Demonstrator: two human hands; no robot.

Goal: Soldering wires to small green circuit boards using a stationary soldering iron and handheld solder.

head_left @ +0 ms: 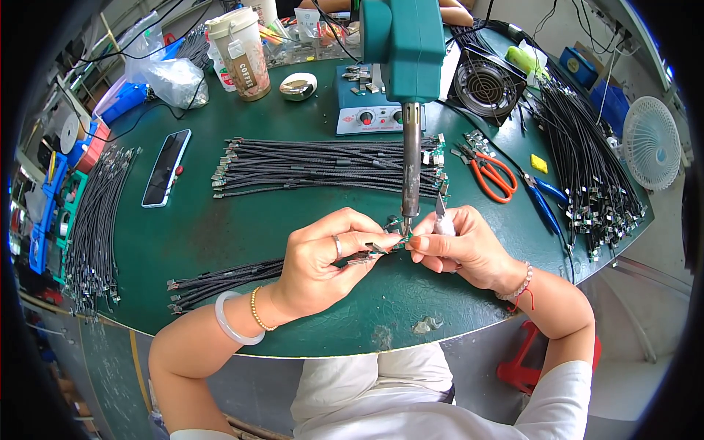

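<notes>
My left hand [326,257] is closed in a pinch, with a metal cable connector [376,249] showing at its fingertips. Opposite it, my right hand [466,246] grips a white-handled craft knife [443,221], blade pointing up. Its thumb and forefinger meet at a tiny green circuit board [408,240] between the two hands. Over that board hangs the hot rod of a soldering machine [411,161], its tip at or very near the board; I cannot tell whether they touch. Beside my left wrist lies a small bundle of black cables [227,284].
Beyond my hands lies a row of black cables [323,169]. Orange-handled pliers [493,176] and blue-handled cutters [544,202] are at right, near a large cable pile [587,147] and a white fan [652,143]. A phone [166,169] and another cable bundle [99,227] are left.
</notes>
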